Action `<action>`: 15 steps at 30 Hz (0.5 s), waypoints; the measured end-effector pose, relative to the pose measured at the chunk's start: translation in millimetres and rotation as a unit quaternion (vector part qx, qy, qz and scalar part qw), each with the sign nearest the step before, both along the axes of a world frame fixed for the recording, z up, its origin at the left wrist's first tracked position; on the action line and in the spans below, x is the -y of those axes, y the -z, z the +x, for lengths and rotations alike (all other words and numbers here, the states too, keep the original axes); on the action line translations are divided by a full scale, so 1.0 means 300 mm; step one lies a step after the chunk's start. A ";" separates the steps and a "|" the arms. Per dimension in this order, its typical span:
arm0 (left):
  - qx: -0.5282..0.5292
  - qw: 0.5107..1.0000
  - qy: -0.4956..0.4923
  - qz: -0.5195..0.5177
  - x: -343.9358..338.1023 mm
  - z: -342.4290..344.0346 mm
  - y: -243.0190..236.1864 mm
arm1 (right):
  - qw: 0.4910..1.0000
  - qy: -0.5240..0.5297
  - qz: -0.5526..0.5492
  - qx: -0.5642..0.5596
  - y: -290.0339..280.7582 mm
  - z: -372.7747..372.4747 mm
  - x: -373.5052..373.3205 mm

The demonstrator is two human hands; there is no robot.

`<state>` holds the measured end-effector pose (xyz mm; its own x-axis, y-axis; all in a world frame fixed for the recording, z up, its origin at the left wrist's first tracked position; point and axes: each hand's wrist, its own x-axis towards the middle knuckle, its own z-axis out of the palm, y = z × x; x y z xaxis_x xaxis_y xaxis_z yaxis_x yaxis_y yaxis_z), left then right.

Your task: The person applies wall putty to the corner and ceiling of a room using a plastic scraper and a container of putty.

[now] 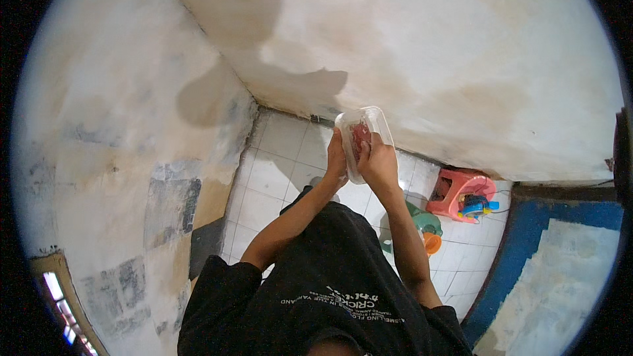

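Observation:
In front of me, at about waist height, I hold a clear plastic container [385, 120] with pale rims. Something dark red and flaky [360, 133] lies in it; what it is I cannot make out. My left hand [337, 159] grips the container's left side, the thumb along its edge. My right hand [378, 165] reaches over the right side, with bent fingers down on the red stuff. The right fingertips are partly hidden, and the container's underside is out of sight.
White tiles [264, 175] cover the floor below. A pink plastic stool [453, 192] stands by the wall at right, with a blue and yellow object [479, 206] at it. Green [422, 219] and orange [432, 244] plastic items are near my right forearm. A blue door panel [527, 224] stands far right.

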<state>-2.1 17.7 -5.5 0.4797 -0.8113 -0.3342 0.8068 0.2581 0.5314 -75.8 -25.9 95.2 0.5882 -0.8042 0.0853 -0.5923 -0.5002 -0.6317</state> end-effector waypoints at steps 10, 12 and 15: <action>0.030 0.998 -0.052 0.012 -0.054 0.015 0.063 | 0.996 -0.045 -0.004 0.073 0.025 -0.005 -0.011; 0.058 0.997 -0.051 0.013 -0.058 0.024 0.062 | 0.999 -0.039 -0.009 -0.008 0.025 0.030 -0.027; 0.029 0.999 -0.034 0.011 -0.048 0.068 0.086 | 0.998 -0.052 -0.022 0.009 0.040 0.055 -0.017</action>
